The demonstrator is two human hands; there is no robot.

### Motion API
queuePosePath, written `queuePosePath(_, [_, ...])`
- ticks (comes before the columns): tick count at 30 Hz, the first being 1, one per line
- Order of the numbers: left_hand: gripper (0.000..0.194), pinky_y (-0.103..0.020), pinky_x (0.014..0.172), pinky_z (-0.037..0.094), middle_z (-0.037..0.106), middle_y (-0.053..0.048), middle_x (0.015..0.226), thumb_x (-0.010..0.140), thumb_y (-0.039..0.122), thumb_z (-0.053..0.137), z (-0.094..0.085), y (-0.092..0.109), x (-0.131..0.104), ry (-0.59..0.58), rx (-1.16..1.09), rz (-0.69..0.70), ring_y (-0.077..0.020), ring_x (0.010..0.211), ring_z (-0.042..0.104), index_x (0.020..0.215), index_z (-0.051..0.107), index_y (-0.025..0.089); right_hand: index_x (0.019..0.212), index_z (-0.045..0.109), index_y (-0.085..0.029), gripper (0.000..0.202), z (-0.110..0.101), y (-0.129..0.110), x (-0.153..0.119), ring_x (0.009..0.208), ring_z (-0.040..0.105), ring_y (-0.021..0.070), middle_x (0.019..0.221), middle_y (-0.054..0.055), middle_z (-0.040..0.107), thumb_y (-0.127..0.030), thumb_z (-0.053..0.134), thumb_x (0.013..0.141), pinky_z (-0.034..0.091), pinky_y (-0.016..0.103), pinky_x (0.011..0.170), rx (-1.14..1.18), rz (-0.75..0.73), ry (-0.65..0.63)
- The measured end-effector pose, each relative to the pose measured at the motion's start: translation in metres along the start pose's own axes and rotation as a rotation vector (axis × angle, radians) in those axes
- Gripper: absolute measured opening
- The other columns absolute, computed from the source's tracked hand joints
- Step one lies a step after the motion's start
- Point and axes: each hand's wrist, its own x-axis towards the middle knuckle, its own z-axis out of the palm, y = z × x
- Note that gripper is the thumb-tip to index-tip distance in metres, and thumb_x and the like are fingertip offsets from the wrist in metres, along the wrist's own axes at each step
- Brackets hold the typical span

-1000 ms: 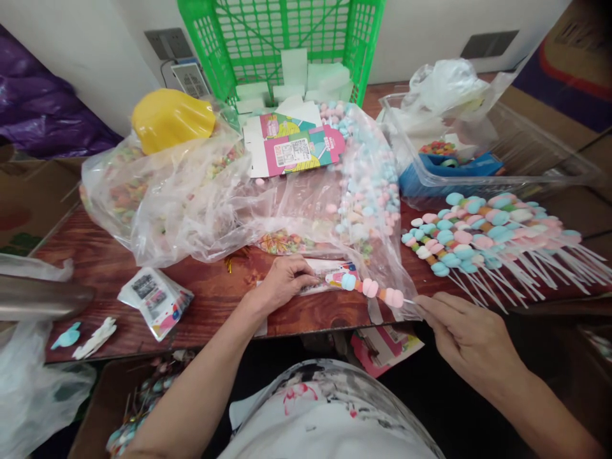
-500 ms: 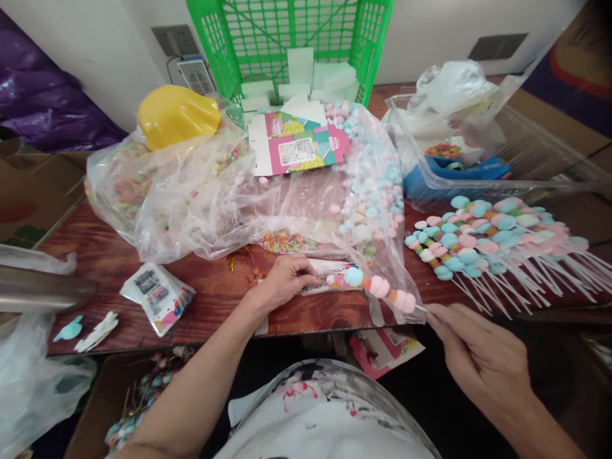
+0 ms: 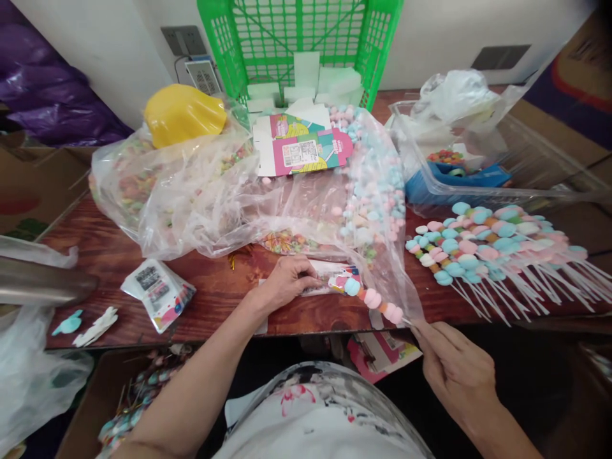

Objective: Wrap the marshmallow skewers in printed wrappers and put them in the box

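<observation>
Head view: a person's left hand pinches the left end of a printed wrapper on a wooden tabletop, while the right hand grips the stick of a marshmallow skewer whose blue tip meets the wrapper's right end. Whether that tip sits inside the wrapper or merely over it cannot be told. From there the skewer slants rightward, toward the person. A push off line could crumple the thin wrapper or split it, and a weak left-hand pinch might let it slide. Beyond the wrapper and to its right, a slack clear bag trails close to the stick and could snag it. Too much force may squash the soft candy or shift pieces along the stick. A pile of skewers lies well right of the wrapper.
</observation>
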Motion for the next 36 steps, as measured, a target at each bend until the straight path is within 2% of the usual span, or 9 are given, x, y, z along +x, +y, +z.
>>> queuePosePath(5, [0.013, -0.022, 0.063, 0.039, 0.063, 0.0, 0.064, 0.075, 0.023, 0.072, 0.001, -0.001, 0.001, -0.015, 0.038, 0.062, -0.0116, 0.064, 0.055, 0.066, 0.068, 0.015, 0.109, 0.061, -0.014, 0.033, -0.01, 0.003, 0.009, 0.078, 0.062, 0.0168, 0.09, 0.008, 0.065, -0.003, 0.047, 0.082, 0.049, 0.028, 0.072, -0.046, -0.053, -0.129])
queuePosePath(13, [0.017, -0.022, 0.063, 0.039, 0.063, -0.001, 0.065, 0.078, 0.027, 0.069, -0.001, 0.0, 0.0, -0.042, 0.034, 0.084, -0.0114, 0.064, 0.055, 0.066, 0.067, 0.015, 0.101, 0.062, -0.013, 0.028, -0.017, 0.002, 0.047, 0.07, 0.058, 0.0157, 0.081, 0.006, 0.063, -0.002, 0.045, 0.081, 0.045, 0.027, 0.065, -0.161, -0.185, -0.13])
queuePosePath(17, [0.015, -0.022, 0.064, 0.04, 0.063, -0.001, 0.066, 0.077, 0.025, 0.069, -0.002, 0.001, 0.0, -0.053, 0.027, 0.088, -0.0119, 0.065, 0.055, 0.067, 0.067, 0.015, 0.102, 0.061, -0.013, 0.029, -0.014, -0.004, 0.058, 0.066, 0.054, 0.0167, 0.073, 0.005, 0.061, -0.003, 0.044, 0.082, 0.04, 0.03, 0.061, -0.268, -0.26, -0.158])
queuePosePath(21, [0.012, -0.022, 0.066, 0.04, 0.064, -0.001, 0.067, 0.077, 0.021, 0.069, -0.003, 0.003, 0.0, -0.061, 0.008, 0.083, -0.0122, 0.067, 0.056, 0.067, 0.067, 0.015, 0.104, 0.061, -0.011, 0.03, -0.008, -0.01, 0.065, 0.067, 0.054, 0.0181, 0.075, 0.006, 0.062, -0.004, 0.043, 0.082, 0.039, 0.032, 0.062, -0.268, -0.311, -0.182])
queuePosePath(29, [0.012, -0.023, 0.065, 0.04, 0.063, -0.002, 0.069, 0.078, 0.02, 0.068, -0.003, -0.001, -0.003, -0.051, -0.055, 0.063, -0.0119, 0.066, 0.055, 0.068, 0.066, 0.014, 0.104, 0.061, -0.012, 0.028, -0.002, -0.002, 0.067, 0.069, 0.057, 0.0179, 0.075, 0.006, 0.062, -0.003, 0.045, 0.082, 0.041, 0.031, 0.063, -0.245, -0.27, -0.131])
queuePosePath(36, [0.012, -0.024, 0.071, 0.041, 0.062, -0.002, 0.071, 0.081, 0.019, 0.064, -0.001, -0.001, -0.006, -0.042, 0.054, 0.164, -0.0129, 0.071, 0.056, 0.069, 0.065, 0.015, 0.097, 0.06, -0.015, 0.022, -0.006, 0.004, 0.076, 0.064, 0.06, 0.0139, 0.078, 0.005, 0.067, -0.005, 0.044, 0.085, 0.041, 0.026, 0.054, -0.095, -0.212, -0.129])
